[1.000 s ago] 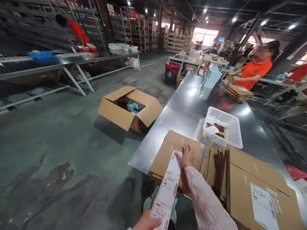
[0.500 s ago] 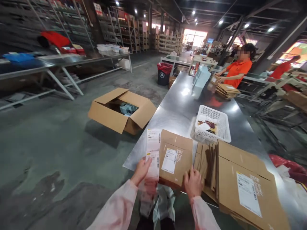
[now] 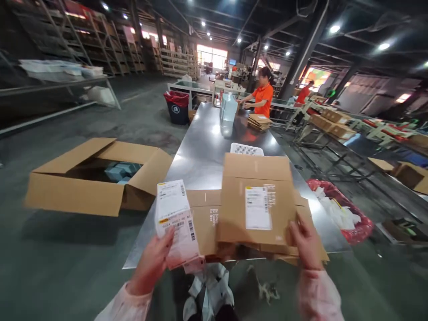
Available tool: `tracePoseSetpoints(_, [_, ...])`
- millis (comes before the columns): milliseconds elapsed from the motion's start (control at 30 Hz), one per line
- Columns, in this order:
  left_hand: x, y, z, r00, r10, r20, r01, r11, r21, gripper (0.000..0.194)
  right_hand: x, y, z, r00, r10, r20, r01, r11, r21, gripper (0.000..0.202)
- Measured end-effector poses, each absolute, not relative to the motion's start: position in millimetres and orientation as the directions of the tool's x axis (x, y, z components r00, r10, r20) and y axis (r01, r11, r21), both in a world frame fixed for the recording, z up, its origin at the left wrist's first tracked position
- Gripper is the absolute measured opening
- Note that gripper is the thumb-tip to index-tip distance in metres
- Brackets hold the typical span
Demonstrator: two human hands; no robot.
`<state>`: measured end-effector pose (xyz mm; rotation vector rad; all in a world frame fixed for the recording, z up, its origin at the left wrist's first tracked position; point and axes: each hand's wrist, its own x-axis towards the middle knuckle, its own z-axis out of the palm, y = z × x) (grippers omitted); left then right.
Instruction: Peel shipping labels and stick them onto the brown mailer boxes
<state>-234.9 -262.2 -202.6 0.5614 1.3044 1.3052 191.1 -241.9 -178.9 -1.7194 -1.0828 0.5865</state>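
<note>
My left hand (image 3: 152, 263) is closed on a strip of shipping labels (image 3: 175, 205), thumb on top, at the table's near left edge. My right hand (image 3: 306, 243) grips the right edge of a flat, folded cardboard box (image 3: 234, 196) bearing a white label. This box is tilted up above the table and partly covers other flat cardboard. To its left, beside the label strip, lies another flat box (image 3: 202, 211) with white print; no label shows on its visible part. Part of a cardboard stack (image 3: 302, 205) shows behind my right hand.
The metal table (image 3: 197, 160) stretches forward, with a white basket (image 3: 247, 149) partly hidden behind the raised box. An open carton (image 3: 80, 196) holding blue boxes stands left. A red-lined bin (image 3: 177, 109) is farther off. A co-worker (image 3: 262, 96) handles things at the far end.
My view has swung right. The labelled flat box has moved right towards the stack in my right hand, uncovering another flat box. My left hand still holds the label strip.
</note>
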Motion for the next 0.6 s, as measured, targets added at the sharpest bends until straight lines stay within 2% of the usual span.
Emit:
tracePoseSetpoints(67, [-231.3, -277.5, -192.4, -0.196, 0.89, -0.413, -0.427, 0.301, 0.852, 0.072, 257.9, -247.8, -146.3, 0.554, 0.833, 0.009, 0.456, -0.294, -0.84, 0.08])
tracePoseSetpoints(100, [-227.7, -285.0, -189.7, -0.176, 0.879, -0.444, -0.47, 0.321, 0.822, 0.078, 276.1, -249.8, -135.2, 0.599, 0.8, 0.021, 0.54, -0.385, -0.748, 0.081])
tracePoseSetpoints(133, [-222.8, -292.4, -188.5, -0.156, 0.868, -0.471, -0.509, 0.338, 0.792, 0.082, 280.5, -251.1, -128.3, 0.618, 0.782, 0.078, 0.621, -0.426, -0.658, 0.081])
tracePoseSetpoints(200, [-209.5, -305.5, -190.3, -0.096, 0.86, -0.502, -0.548, 0.375, 0.747, 0.081, 246.5, -252.6, -128.5, 0.544, 0.814, 0.201, 0.75, -0.366, -0.551, 0.078])
tracePoseSetpoints(233, [-201.9, -310.8, -192.6, -0.052, 0.869, -0.492, -0.536, 0.392, 0.748, 0.077, 211.4, -254.0, -135.2, 0.434, 0.878, 0.202, 0.769, -0.245, -0.59, 0.077])
tracePoseSetpoints(267, [-194.7, -315.0, -195.4, 0.014, 0.883, -0.469, -0.503, 0.411, 0.76, 0.071, 168.8, -256.6, -145.5, 0.298, 0.948, 0.108, 0.681, -0.132, -0.72, 0.073])
tracePoseSetpoints(300, [-188.5, -317.7, -198.4, 0.092, 0.897, -0.432, -0.457, 0.423, 0.782, 0.066, 122.8, -260.9, -158.3, 0.055, 0.996, -0.071, 0.519, -0.089, -0.85, 0.075])
tracePoseSetpoints(333, [-184.0, -318.9, -201.3, 0.162, 0.908, -0.386, -0.411, 0.418, 0.81, 0.062, 77.4, -267.1, -172.4, -0.201, 0.96, -0.196, 0.344, -0.119, -0.932, 0.084])
tracePoseSetpoints(367, [-181.7, -318.6, -204.0, 0.202, 0.919, -0.339, -0.38, 0.392, 0.838, 0.06, 36.3, -275.0, -186.4, -0.364, 0.897, -0.249, 0.205, -0.183, -0.961, 0.085])
tracePoseSetpoints(400, [-181.7, -317.0, -206.3, 0.201, 0.931, -0.304, -0.366, 0.359, 0.859, 0.06, 2.0, -284.0, -199.5, -0.329, 0.908, -0.26, 0.09, -0.244, -0.966, 0.072])
tracePoseSetpoints(467, [-187.7, -311.7, -210.4, 0.088, 0.952, -0.292, -0.384, 0.303, 0.872, 0.063, -41.9, -300.0, -219.1, -0.332, 0.896, -0.296, 0.016, -0.308, -0.951, 0.064])
tracePoseSetpoints(533, [-197.0, -306.8, -215.0, -0.027, 0.939, -0.341, -0.402, 0.302, 0.864, 0.058, -56.3, -304.9, -227.6, -0.397, 0.854, -0.336, 0.099, -0.324, -0.941, 0.062])
tracePoseSetpoints(600, [-203.0, -304.9, -221.5, -0.06, 0.921, -0.384, -0.38, 0.335, 0.862, 0.051, -54.3, -293.8, -225.6, -0.42, 0.844, -0.333, 0.184, -0.28, -0.942, 0.064])
